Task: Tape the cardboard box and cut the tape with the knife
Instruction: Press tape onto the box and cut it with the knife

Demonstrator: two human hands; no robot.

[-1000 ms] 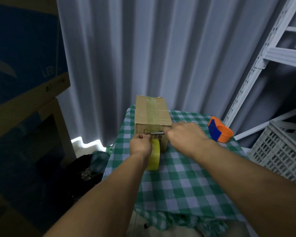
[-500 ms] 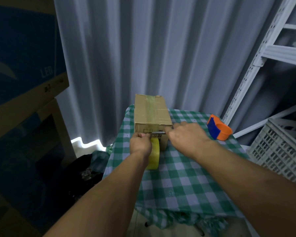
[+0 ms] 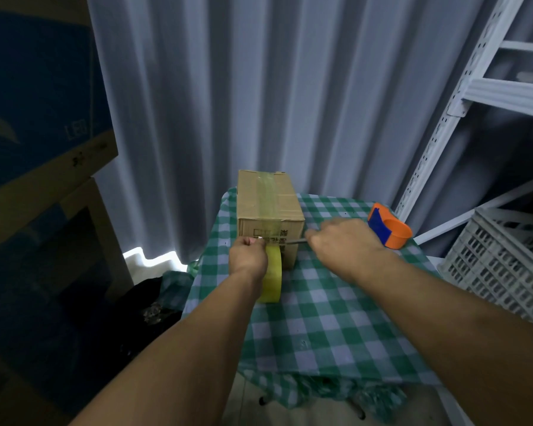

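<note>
A brown cardboard box (image 3: 266, 199) stands at the far left of a small table, with a strip of clear yellowish tape running along its top and down its near face. My left hand (image 3: 248, 255) grips a yellow tape roll (image 3: 273, 276) held upright against the box's near face. My right hand (image 3: 340, 244) is closed on a thin knife (image 3: 297, 241), whose blade pokes left from the fist, level with the box's near right edge. Most of the knife is hidden in my fist.
The table wears a green and white checked cloth (image 3: 330, 318). An orange and blue tape dispenser (image 3: 388, 226) sits at the far right. A white plastic crate (image 3: 505, 262) and white metal shelving (image 3: 462, 96) stand on the right; large cartons (image 3: 37, 118) on the left, curtain behind.
My right hand has drawn the knife to the right, away from my left hand and across the box's near face. The left hand and roll have stayed put.
</note>
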